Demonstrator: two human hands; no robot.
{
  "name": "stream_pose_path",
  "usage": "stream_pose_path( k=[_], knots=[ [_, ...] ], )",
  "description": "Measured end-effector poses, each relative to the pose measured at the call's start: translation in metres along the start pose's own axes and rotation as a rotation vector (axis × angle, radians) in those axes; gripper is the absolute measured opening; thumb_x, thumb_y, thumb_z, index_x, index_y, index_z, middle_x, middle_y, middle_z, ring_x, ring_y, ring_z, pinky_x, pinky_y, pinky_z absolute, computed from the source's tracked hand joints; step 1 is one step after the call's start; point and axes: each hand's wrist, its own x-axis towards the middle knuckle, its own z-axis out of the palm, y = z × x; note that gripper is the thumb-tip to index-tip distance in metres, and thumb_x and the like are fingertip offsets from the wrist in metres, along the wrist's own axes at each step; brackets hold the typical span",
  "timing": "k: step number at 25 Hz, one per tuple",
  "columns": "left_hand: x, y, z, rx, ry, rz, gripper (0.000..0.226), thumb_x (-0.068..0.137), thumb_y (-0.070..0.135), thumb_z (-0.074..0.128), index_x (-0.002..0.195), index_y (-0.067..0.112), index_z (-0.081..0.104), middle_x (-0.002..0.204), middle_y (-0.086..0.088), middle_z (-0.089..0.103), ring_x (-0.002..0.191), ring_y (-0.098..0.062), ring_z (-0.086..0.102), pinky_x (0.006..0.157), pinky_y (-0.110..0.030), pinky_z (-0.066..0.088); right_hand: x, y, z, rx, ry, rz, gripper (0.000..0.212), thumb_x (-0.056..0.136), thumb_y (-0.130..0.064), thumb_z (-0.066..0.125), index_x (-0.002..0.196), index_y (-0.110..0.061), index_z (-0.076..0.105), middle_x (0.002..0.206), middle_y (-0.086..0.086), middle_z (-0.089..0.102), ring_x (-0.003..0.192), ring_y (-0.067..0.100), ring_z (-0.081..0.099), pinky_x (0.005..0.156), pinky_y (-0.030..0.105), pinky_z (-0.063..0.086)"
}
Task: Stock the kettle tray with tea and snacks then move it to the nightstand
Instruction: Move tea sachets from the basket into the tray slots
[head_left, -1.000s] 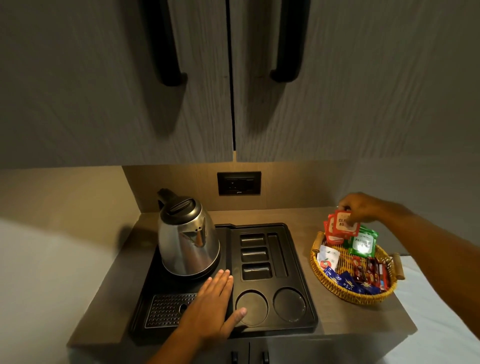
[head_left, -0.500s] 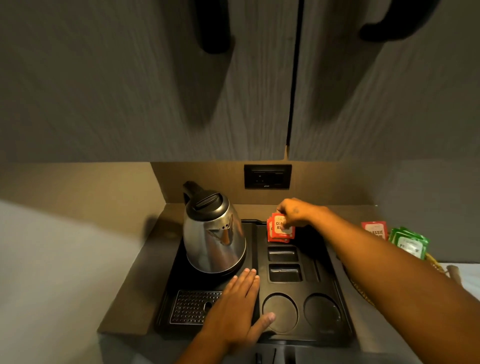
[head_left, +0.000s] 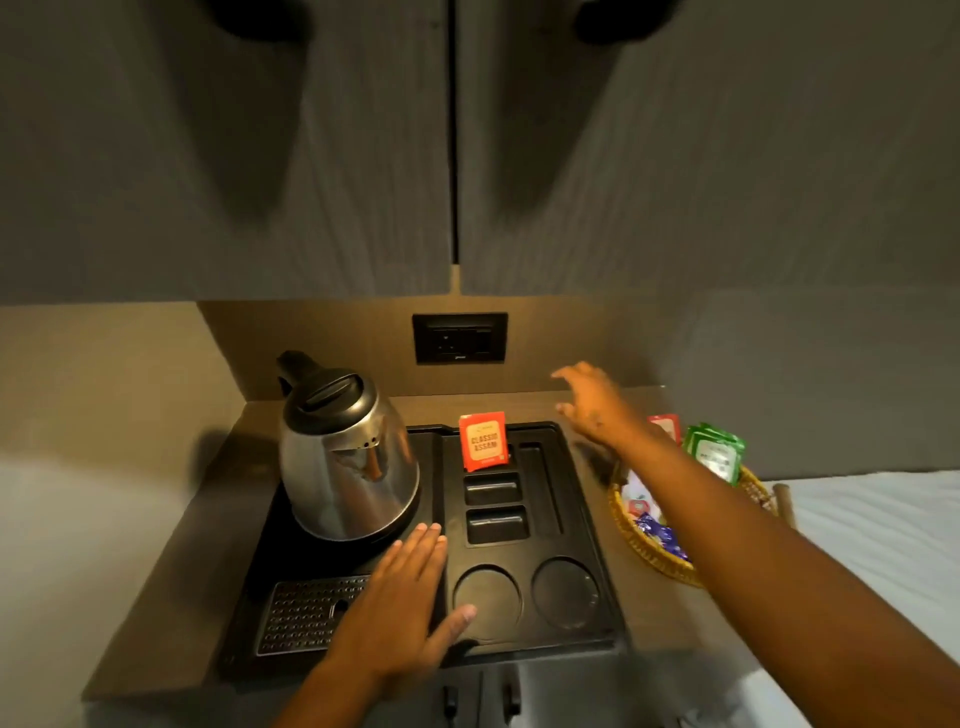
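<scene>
**Standing tea packets in the back slot**

Red tea packets (head_left: 483, 440) stand upright in the black tray's (head_left: 582, 499) rearmost slot, long axis vertical, label facing forward. Right hand (head_left: 589, 402) hovers spread, empty; left hand (head_left: 402, 597) lies flat, fingers extended, on the tray.

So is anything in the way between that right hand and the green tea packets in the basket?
Nothing visible. The right hand is open and empty above the counter, and the green tea packets stand upright at the back of the wicker basket, just to its right, with open air between.
</scene>
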Motion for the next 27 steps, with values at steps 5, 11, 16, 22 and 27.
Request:
stream_pose_path(
  k=[5,11,16,22,27],
  knots=[
    [-0.001,0.0,0.0,0.026,-0.003,-0.009,0.103,0.073,0.087,-0.004,0.153,0.023,-0.006,0.162,0.006,-0.013,0.147,-0.009,-0.018,0.122,-0.037,-0.004,-0.076,0.134,-0.063,-0.288,-0.049,0.405,0.051,0.073,-0.03,0.076,0.119,-0.019,0.056,0.116,0.009,0.058,0.103,0.029,0.058,0.081,0.04,0.05],
    [-0.004,0.003,-0.006,0.067,0.007,0.001,0.102,0.075,0.085,-0.005,0.154,0.02,-0.003,0.162,0.003,-0.011,0.148,-0.011,-0.017,0.121,-0.033,-0.006,-0.099,0.158,-0.052,-0.323,-0.166,0.401,0.048,0.068,-0.04,0.078,0.105,-0.021,0.054,0.096,0.002,0.058,0.086,0.018,0.057,0.068,0.032,0.05],
    [-0.004,0.003,-0.005,0.076,0.018,0.008,0.1,0.077,0.083,-0.003,0.154,0.02,-0.001,0.163,0.004,-0.009,0.148,-0.01,-0.015,0.121,-0.033,-0.005,-0.085,0.155,-0.057,0.005,-0.104,0.493,0.026,0.072,-0.03,0.08,0.078,-0.017,0.058,0.077,0.003,0.063,0.075,0.019,0.062,0.059,0.028,0.046],
    [-0.006,-0.001,-0.002,0.058,0.047,0.011,0.098,0.08,0.083,0.0,0.155,0.02,0.003,0.163,0.004,-0.005,0.148,-0.009,-0.014,0.121,-0.033,-0.004,-0.082,0.141,-0.055,0.227,-0.184,0.47,0.018,0.078,-0.021,0.076,0.091,-0.016,0.065,0.088,0.003,0.068,0.08,0.018,0.063,0.061,0.027,0.048],
    [-0.007,-0.002,-0.001,0.044,0.057,0.008,0.096,0.082,0.083,0.003,0.155,0.021,0.004,0.164,0.003,-0.003,0.149,-0.009,-0.012,0.122,-0.035,-0.001,-0.077,0.108,-0.093,0.361,-0.001,0.372,0.011,0.08,-0.02,0.073,0.085,-0.021,0.064,0.088,0.003,0.07,0.079,0.019,0.067,0.056,0.028,0.05]
  ],
)
